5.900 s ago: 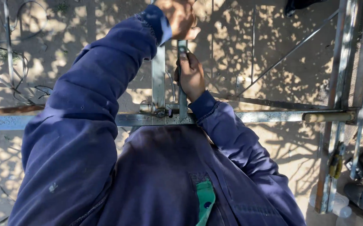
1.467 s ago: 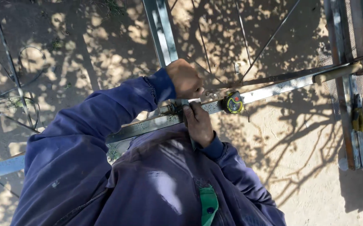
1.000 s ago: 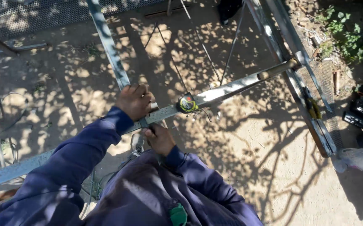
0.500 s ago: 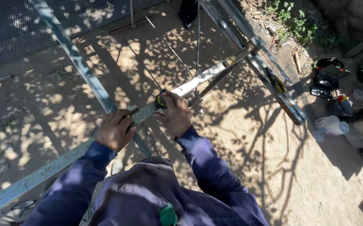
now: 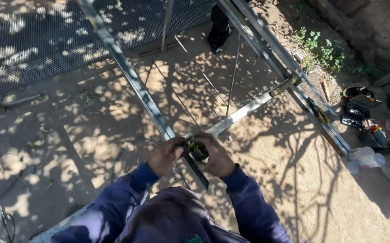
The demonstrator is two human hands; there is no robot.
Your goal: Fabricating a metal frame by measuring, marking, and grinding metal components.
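My left hand (image 5: 164,156) and my right hand (image 5: 218,158) meet in front of my chest, both closed around a small yellow and black tape measure (image 5: 198,150). They hold it where a long grey metal bar (image 5: 132,78) crosses a lighter cross bar (image 5: 244,110) of a frame. The long bar's dark lower end (image 5: 198,173) passes between my wrists. Both arms wear dark blue sleeves. My fingers hide most of the tape measure.
A metal mesh panel (image 5: 33,40) lies on the dirt at the upper left. Another person's dark legs (image 5: 218,27) stand at the top. Frame rails (image 5: 289,76) run down the right side. Tools, a bucket (image 5: 371,137) and a plastic bottle (image 5: 361,158) sit at the right.
My view has swung, so the frame sits differently in view. My hands have come together on the tape measure at the bar crossing; earlier the left gripped the bar apart from the right.
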